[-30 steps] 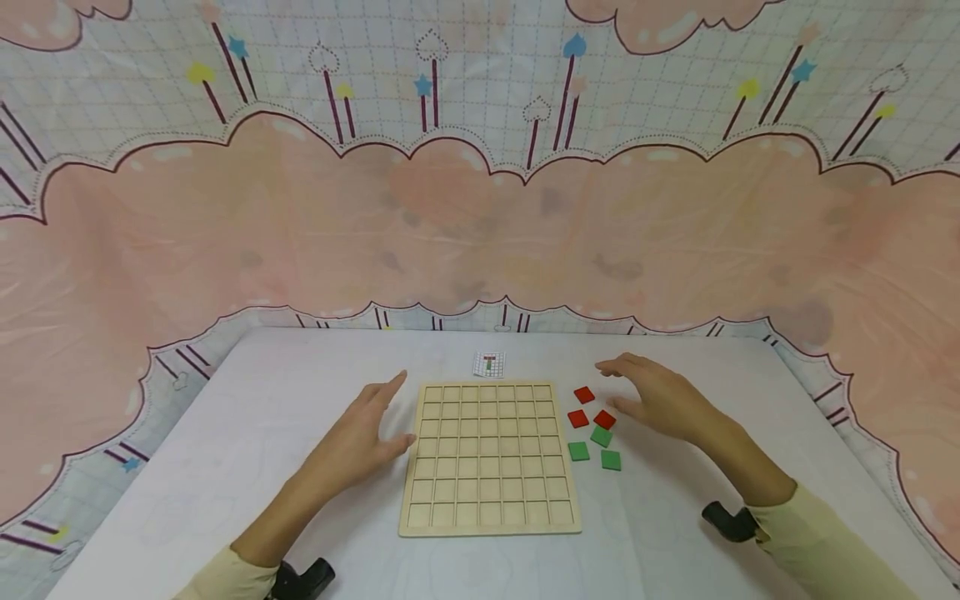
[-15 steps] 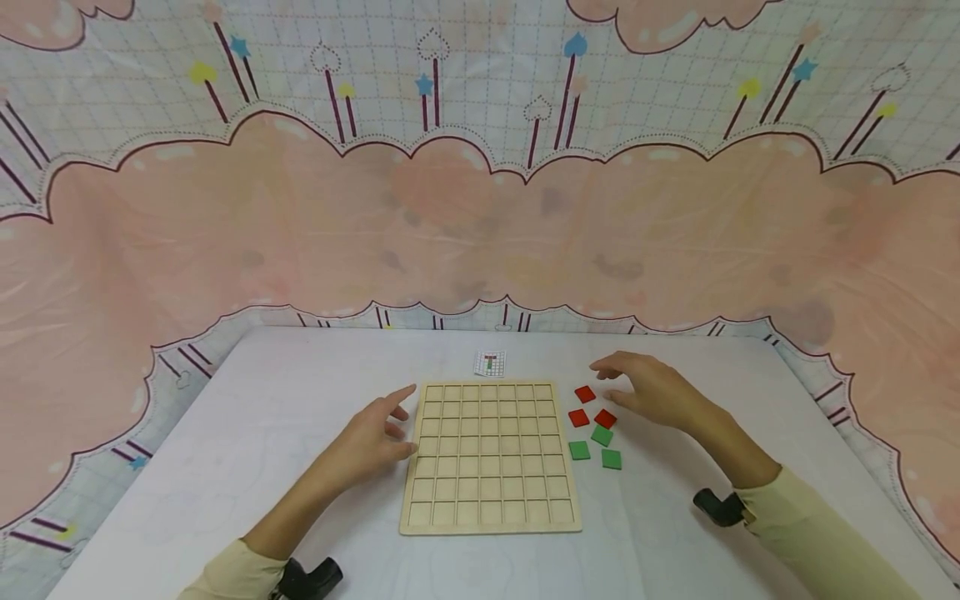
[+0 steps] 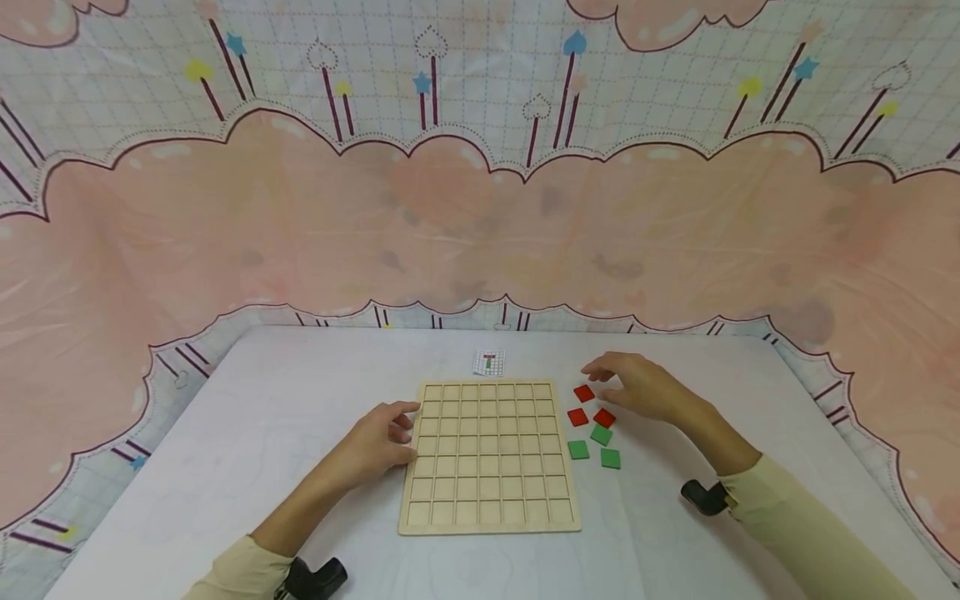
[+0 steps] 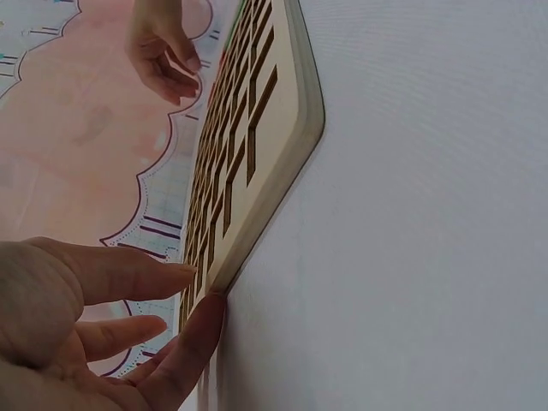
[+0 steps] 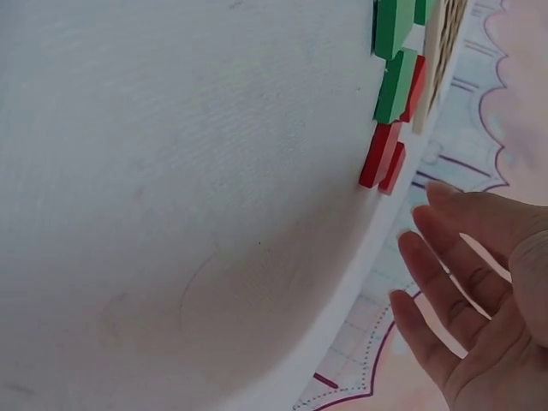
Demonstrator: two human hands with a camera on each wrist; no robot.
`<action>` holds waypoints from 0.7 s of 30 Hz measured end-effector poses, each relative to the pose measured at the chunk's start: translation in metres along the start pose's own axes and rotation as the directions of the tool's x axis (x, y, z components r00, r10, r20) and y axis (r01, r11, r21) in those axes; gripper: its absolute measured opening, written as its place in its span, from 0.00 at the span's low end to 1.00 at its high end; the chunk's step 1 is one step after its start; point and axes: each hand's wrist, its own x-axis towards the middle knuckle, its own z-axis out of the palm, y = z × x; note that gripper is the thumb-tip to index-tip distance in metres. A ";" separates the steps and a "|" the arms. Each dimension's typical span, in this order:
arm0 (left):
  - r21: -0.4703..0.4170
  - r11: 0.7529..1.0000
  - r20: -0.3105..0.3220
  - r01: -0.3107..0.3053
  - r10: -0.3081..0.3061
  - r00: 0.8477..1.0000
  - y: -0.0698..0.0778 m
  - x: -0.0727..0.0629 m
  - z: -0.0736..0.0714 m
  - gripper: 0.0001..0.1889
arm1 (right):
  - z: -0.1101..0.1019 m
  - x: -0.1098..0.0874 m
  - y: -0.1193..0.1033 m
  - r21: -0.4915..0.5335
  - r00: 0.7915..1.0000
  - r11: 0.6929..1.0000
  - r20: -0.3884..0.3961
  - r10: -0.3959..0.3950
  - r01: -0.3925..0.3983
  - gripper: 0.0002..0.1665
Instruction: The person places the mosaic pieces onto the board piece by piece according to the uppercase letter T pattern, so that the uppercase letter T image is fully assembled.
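Observation:
A square wooden grid board point(image 3: 489, 446) lies flat on the table, its cells bare. At its left edge my left hand point(image 3: 370, 446) touches the rim with index finger and thumb spread apart; the left wrist view shows these fingertips against the board's edge point(image 4: 287, 175). Right of the board lie three red square tiles point(image 3: 577, 417) and three green square tiles point(image 3: 611, 458). My right hand point(image 3: 641, 387) hovers beside the farthest red tile point(image 3: 584, 392), fingers loosely bent and holding nothing. In the right wrist view, a gap shows between its fingers and the red tiles point(image 5: 379, 154).
Behind the board lies a small card point(image 3: 489, 363) printed with a grid and a red-and-green T shape. A white cloth covers the table point(image 3: 247, 417). A patterned curtain point(image 3: 480, 225) hangs behind the table's far edge.
My left hand has come closer to the board, its index finger lowering onto the left edge. My right hand has drifted left toward the farthest red tile. Board and tiles keep their places.

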 end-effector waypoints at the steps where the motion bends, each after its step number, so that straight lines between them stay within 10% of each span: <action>1: -0.001 1.000 0.000 -0.001 0.001 1.000 0.000 0.000 0.000 0.38 | 0.000 0.001 0.000 0.005 1.000 1.000 0.005 0.004 -0.004 0.24; 21: -0.010 1.000 0.015 -0.011 0.011 1.000 -0.003 0.000 -0.001 0.33 | 0.010 0.014 0.001 0.055 0.998 0.998 0.064 -0.026 0.023 0.22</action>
